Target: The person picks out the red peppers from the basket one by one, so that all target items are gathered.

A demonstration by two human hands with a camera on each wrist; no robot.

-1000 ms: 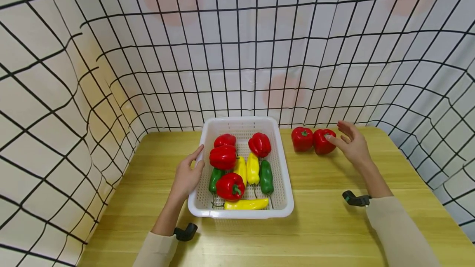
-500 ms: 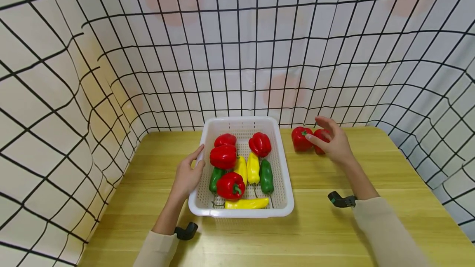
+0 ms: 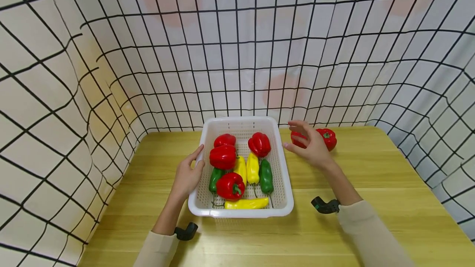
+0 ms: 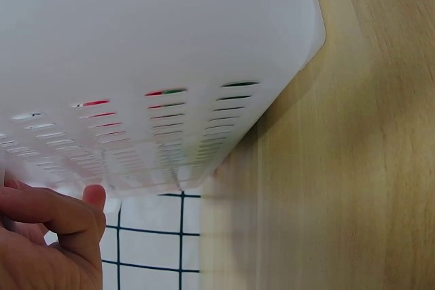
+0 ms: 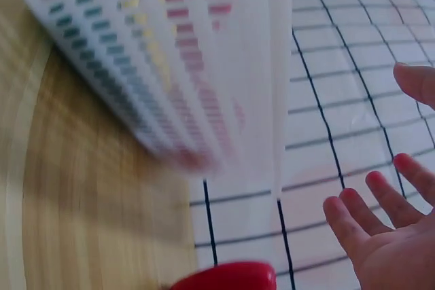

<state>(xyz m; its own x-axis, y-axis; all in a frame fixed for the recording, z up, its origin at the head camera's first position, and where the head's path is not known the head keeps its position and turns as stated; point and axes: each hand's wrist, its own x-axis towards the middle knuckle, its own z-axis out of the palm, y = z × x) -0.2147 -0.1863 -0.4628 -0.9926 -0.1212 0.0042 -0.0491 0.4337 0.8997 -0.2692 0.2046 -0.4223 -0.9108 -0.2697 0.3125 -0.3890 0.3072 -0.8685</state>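
A white perforated plastic basket [image 3: 285, 184] holds several red bell peppers [image 3: 222, 157], yellow long peppers [image 3: 246, 204] and green long peppers [image 3: 266, 176]. My left hand [image 3: 187, 176] grips its left rim, and the left wrist view shows bent fingers [image 4: 51, 215] at the basket's side. Empty, with fingers apart, my right hand [image 3: 314, 147] hovers by the right rim. Behind that hand a red bell pepper [image 3: 298, 137] is partly hidden; another red bell pepper [image 3: 329, 139] sits just right of it. The right wrist view shows the spread right hand [image 5: 387, 246] apart from the basket's wall.
The wooden table [image 3: 334, 234] extends around the basket on both sides and in front. A white cloth with a black grid [image 3: 245, 52] stands as a wall at the back, left and right.
My right hand has moved left, from beside the right-hand loose bell pepper, past both, to the basket's right rim. The left hand and basket have stayed in place.
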